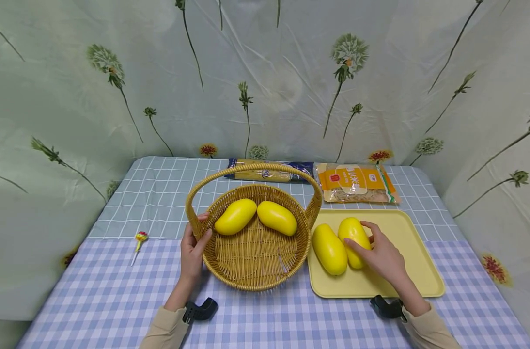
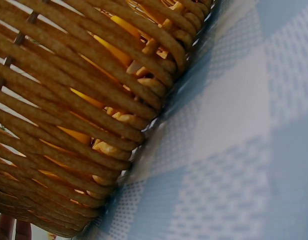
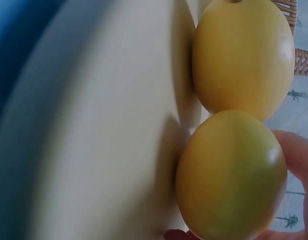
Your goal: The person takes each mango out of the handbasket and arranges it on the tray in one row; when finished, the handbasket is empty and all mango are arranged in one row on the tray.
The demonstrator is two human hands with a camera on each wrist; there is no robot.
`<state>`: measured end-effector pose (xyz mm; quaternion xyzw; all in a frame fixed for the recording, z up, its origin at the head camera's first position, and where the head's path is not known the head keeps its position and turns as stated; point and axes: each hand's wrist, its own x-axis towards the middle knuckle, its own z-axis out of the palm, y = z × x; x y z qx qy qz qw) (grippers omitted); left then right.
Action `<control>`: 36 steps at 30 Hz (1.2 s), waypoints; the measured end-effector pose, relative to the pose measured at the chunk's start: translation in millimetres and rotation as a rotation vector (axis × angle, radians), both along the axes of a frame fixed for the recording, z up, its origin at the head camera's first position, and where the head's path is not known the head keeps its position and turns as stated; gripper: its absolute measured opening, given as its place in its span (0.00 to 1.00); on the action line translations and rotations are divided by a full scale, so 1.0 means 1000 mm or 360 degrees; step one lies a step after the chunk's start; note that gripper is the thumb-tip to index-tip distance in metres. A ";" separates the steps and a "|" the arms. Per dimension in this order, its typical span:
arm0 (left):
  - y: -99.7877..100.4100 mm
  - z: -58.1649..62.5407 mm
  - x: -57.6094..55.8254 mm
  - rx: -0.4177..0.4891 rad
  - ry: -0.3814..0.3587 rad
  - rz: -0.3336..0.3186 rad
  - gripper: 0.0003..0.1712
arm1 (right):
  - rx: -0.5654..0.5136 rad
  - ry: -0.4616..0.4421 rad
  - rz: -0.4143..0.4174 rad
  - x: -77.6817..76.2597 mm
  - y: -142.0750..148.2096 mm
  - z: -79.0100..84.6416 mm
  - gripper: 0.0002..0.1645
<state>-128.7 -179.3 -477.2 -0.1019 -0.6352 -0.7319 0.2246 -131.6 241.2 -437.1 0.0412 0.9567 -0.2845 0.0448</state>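
Note:
A round wicker basket [image 1: 256, 264] with a tall arched handle [image 1: 253, 166] stands in the middle of the table. My left hand [image 1: 192, 253] grips its left side where the handle meets the rim, thumb on the near side. Inside, toward the back, lie two yellow mangoes, one on the left [image 1: 236, 216] and one on the right [image 1: 277, 218]. On the yellow tray [image 1: 417, 261] my right hand [image 1: 384, 254] holds a mango [image 1: 354, 237] between thumb and fingers. Another mango [image 1: 330, 249] lies against its left side. In the left wrist view, basket weave [image 2: 69, 100] hides most of the hand.
Behind the basket lies a blue pack of spaghetti [image 1: 269, 172]. An orange bag of dried noodles [image 1: 356, 183] is beyond the tray. A lollipop [image 1: 140, 240] rests at the left on the checked cloth [image 1: 103, 291]. A floral curtain [image 1: 282, 97] hangs behind the table.

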 end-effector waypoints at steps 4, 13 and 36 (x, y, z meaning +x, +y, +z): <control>0.000 0.000 0.000 -0.0015 0.0005 -0.0002 0.18 | 0.0011 -0.0024 0.0008 0.001 0.000 0.000 0.50; 0.001 0.001 -0.001 -0.0005 0.0027 -0.0001 0.18 | 0.0030 -0.0070 0.0035 0.002 0.001 0.002 0.50; 0.001 0.002 0.000 -0.0002 0.0037 0.0011 0.17 | 0.0027 0.0467 -0.0096 0.012 0.001 0.008 0.32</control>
